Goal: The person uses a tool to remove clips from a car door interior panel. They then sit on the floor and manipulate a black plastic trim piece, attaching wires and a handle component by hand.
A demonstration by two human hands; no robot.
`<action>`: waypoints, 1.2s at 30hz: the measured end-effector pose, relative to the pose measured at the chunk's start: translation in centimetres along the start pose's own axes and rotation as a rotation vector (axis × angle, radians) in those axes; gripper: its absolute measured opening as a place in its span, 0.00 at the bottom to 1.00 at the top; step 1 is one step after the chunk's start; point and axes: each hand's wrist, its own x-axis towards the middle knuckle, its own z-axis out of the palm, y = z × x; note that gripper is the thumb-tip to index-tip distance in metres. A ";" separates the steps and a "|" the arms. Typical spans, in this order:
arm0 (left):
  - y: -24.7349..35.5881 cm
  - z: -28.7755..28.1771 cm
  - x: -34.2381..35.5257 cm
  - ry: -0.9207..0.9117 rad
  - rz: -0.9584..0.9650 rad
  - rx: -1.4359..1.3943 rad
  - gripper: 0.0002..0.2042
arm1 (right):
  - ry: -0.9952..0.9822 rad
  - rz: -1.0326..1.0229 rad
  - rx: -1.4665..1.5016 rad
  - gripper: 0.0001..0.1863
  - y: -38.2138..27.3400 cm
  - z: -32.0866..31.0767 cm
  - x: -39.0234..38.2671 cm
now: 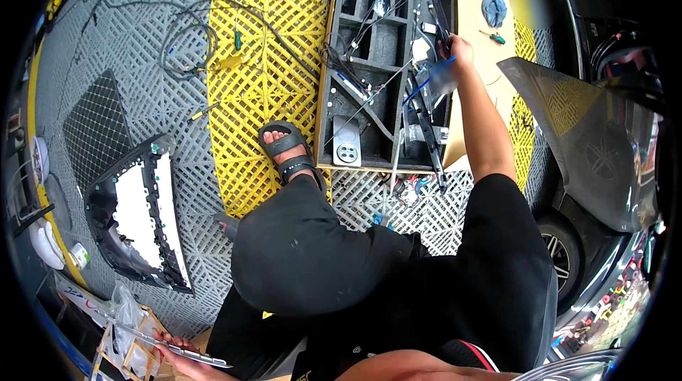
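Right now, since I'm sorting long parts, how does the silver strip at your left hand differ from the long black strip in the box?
The silver strip is bright, the black strip dark. The silver strip is in the left hand; the black strip lies in the box, its end past the near edge. Both are long and narrow.

Brightly lit floor: grey lattice tiles, broad yellow strip (same open mesh), thinner yellow band rightward.

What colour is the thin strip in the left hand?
The thin strip looks silvery; the head view shows it.
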 end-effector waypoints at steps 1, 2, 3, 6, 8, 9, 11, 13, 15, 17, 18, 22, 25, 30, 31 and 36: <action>-0.2 -0.9 -0.7 -0.008 0.025 -0.075 0.23 | -0.083 0.004 0.056 0.12 -2.0 0.1 -2.7; -0.5 -1.3 -0.6 -0.038 0.047 -0.155 0.23 | -0.130 0.009 0.119 0.13 -4.3 -0.6 -5.5; -0.3 -2.1 -1.7 -0.046 0.075 -0.232 0.23 | -0.200 0.022 0.182 0.13 -6.5 -0.6 -8.1; 1.0 -2.3 -2.9 -0.114 0.155 -0.334 0.25 | -0.545 0.097 0.518 0.18 -10.9 -3.7 -13.5; 1.4 -3.0 -3.5 -0.197 0.222 -0.424 0.26 | -0.822 0.128 0.686 0.22 -13.4 -4.8 -17.8; 1.5 -3.2 -4.0 -0.257 0.235 -0.512 0.27 | -0.917 0.137 0.713 0.25 -14.8 -4.4 -20.7; 1.5 -2.8 -4.2 -0.356 0.287 -0.629 0.26 | -1.109 0.154 0.769 0.31 -16.8 -4.3 -26.1; 1.9 -2.9 -6.0 -0.347 0.294 -0.677 0.26 | -1.306 0.169 0.775 0.32 -18.3 -2.5 -31.6; 1.0 -2.5 -6.3 -0.381 0.322 -0.729 0.26 | -1.412 0.203 0.754 0.35 -19.1 -1.2 -36.3; -1.8 -2.3 -5.2 -0.327 0.280 -0.710 0.27 | -1.499 0.158 0.679 0.35 -19.6 0.2 -41.0; -3.9 -2.5 -4.4 -0.328 0.277 -0.727 0.24 | -1.543 0.161 0.643 0.35 -19.7 1.2 -43.3; -5.5 -4.0 -4.5 -0.285 0.192 -0.704 0.18 | -1.621 0.081 0.476 0.35 -20.0 3.2 -50.4; -5.5 -5.4 -5.3 -0.243 0.208 -0.751 0.18 | -1.755 0.042 0.391 0.35 -19.8 5.2 -54.3; -6.2 -7.1 -5.7 -0.245 0.228 -0.735 0.19 | -1.843 0.081 0.306 0.35 -19.3 6.5 -57.6; -6.5 -7.2 -5.7 -0.245 0.242 -0.740 0.19 | -1.852 0.094 0.309 0.35 -19.2 6.6 -57.9; -6.3 -7.2 -5.6 -0.202 0.205 -0.781 0.18 | -1.699 -0.024 0.229 0.36 -17.7 6.0 -56.0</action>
